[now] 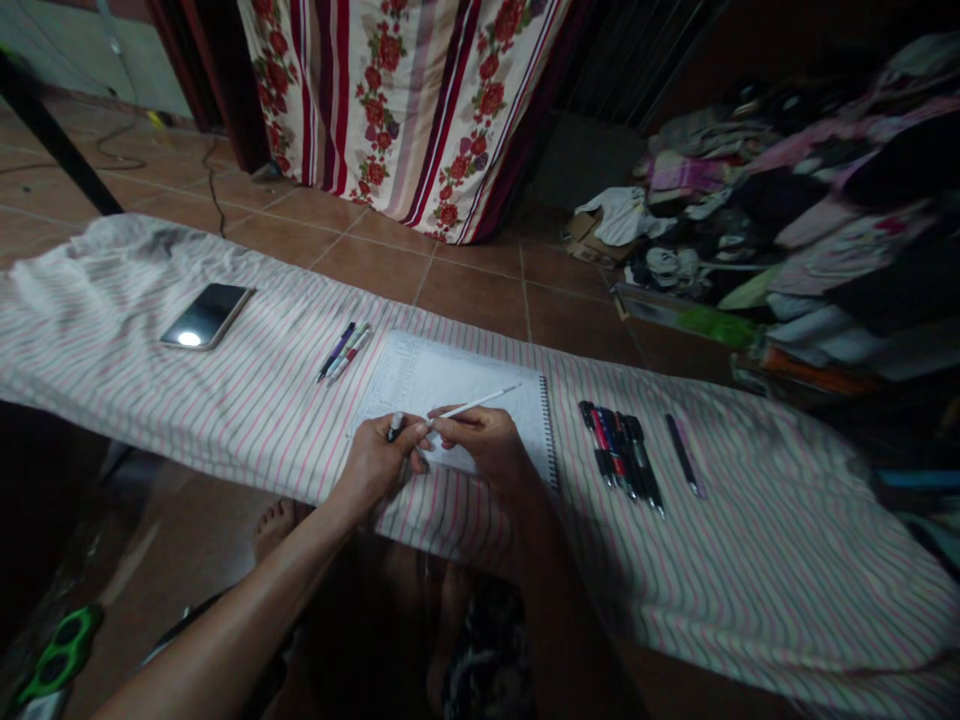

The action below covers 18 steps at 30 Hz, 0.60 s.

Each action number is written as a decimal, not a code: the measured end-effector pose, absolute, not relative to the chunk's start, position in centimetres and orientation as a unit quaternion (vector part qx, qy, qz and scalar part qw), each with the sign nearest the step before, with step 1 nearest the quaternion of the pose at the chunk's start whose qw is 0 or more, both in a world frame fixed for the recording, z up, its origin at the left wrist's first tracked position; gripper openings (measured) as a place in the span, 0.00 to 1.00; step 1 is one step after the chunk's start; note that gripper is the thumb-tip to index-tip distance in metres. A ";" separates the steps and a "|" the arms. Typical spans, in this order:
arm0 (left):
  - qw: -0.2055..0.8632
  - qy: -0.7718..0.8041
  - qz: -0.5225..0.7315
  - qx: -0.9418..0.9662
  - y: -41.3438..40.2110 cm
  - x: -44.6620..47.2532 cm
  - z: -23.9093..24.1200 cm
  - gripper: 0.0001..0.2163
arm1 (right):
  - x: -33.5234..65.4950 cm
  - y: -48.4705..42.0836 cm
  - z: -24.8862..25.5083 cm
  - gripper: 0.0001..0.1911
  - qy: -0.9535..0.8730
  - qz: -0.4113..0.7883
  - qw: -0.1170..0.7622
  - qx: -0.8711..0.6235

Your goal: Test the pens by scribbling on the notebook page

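Observation:
My right hand (476, 440) pinches a slim white pen-like stick (484, 398) between thumb and fingers, its darker thin tip pointing up and right. Curled beside it, my left hand (382, 455) holds a short dark pen-like piece with a whitish end (395, 427). The fingertips of both hands meet or nearly meet over the lower part of a spiral notebook (457, 370). Its open page carries faint writing, and the coil runs down the right side. Whether the two held pieces touch is too small to tell.
A striped cloth (285, 410) covers the table. Left of the notebook lie several pens (345, 352) and a phone (206, 316) reflecting light. A row of several pens (621, 455) and a dark pen with a purple one (684, 455) lie to the right. Clothes (817, 190) are piled beyond.

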<state>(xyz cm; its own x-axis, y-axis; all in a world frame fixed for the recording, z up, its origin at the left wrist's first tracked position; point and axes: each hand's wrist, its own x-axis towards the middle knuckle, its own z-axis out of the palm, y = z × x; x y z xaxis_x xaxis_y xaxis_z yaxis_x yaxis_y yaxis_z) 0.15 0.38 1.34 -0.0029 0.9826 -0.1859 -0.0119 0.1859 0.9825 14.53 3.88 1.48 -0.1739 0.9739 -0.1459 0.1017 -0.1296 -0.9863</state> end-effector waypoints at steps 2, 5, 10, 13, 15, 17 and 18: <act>0.548 0.541 0.454 0.448 0.4 0.1 1.3 0.11 | 14.5 3.9 1.2 0.12 -0.527 0.552 0.398 -0.508; 0.553 0.541 0.456 0.441 0.4 0.2 1.4 0.11 | 14.4 3.9 1.0 0.12 -0.536 0.540 0.400 -0.510; 0.556 0.543 0.460 0.430 0.6 0.4 1.5 0.11 | 14.6 3.8 1.1 0.12 -0.563 0.516 0.389 -0.515; 0.557 0.540 0.457 0.435 0.6 0.3 1.3 0.11 | 14.7 3.8 1.2 0.11 -0.567 0.515 0.382 -0.517; 0.557 0.533 0.458 0.442 0.5 0.2 1.2 0.11 | 14.7 3.8 1.2 0.11 -0.568 0.517 0.381 -0.514; 0.554 0.532 0.458 0.447 0.5 0.2 1.2 0.11 | 14.6 3.7 1.2 0.10 -0.565 0.516 0.384 -0.517; 0.551 0.535 0.457 0.448 0.4 0.2 1.2 0.11 | 14.6 3.6 1.2 0.10 -0.565 0.514 0.385 -0.519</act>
